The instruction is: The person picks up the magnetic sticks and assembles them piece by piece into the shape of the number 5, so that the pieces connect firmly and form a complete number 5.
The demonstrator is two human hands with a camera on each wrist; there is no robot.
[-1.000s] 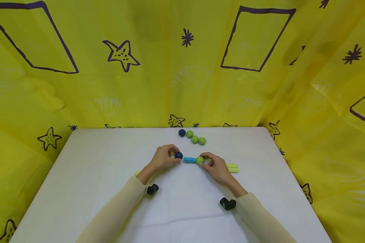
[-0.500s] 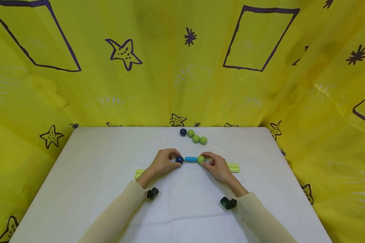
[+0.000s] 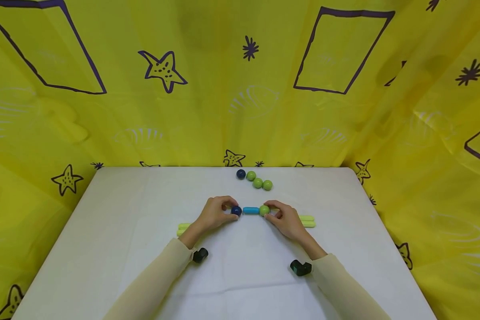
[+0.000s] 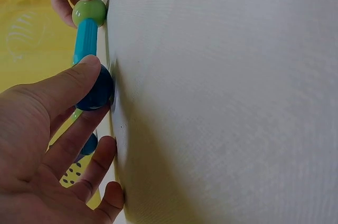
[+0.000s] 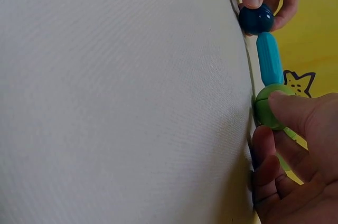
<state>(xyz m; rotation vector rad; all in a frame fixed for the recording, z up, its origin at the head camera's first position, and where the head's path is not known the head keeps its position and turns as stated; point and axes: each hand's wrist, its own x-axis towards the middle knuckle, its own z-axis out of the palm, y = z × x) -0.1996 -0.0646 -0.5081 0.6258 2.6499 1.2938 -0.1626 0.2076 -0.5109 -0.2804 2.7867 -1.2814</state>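
Observation:
My left hand [image 3: 217,212] pinches a dark blue ball [image 3: 236,210] between thumb and fingers, low over the white table. Opposite it, my right hand [image 3: 286,218] pinches a light green ball [image 3: 264,210]. A short ridged blue rod [image 3: 251,210] lies in line between them, one end against the green ball. Its other end sits right by the dark blue ball, with a narrow gap in the head view. In the right wrist view, the rod [image 5: 270,59] stretches from the green ball [image 5: 270,118] toward the dark blue ball [image 5: 256,19].
Farther back on the table [image 3: 144,195] are another dark blue ball [image 3: 241,174] and several green balls [image 3: 258,183]. Yellow-green rods [image 3: 182,227] lie by my left wrist, and more rods [image 3: 309,221] beside my right hand. A yellow patterned curtain [image 3: 208,115] encloses the table's back and sides.
My left hand has brought the dark blue ball slightly nearer to me, level with the blue rod. The right hand keeps its grip on the green ball. The last half second shows almost no motion.

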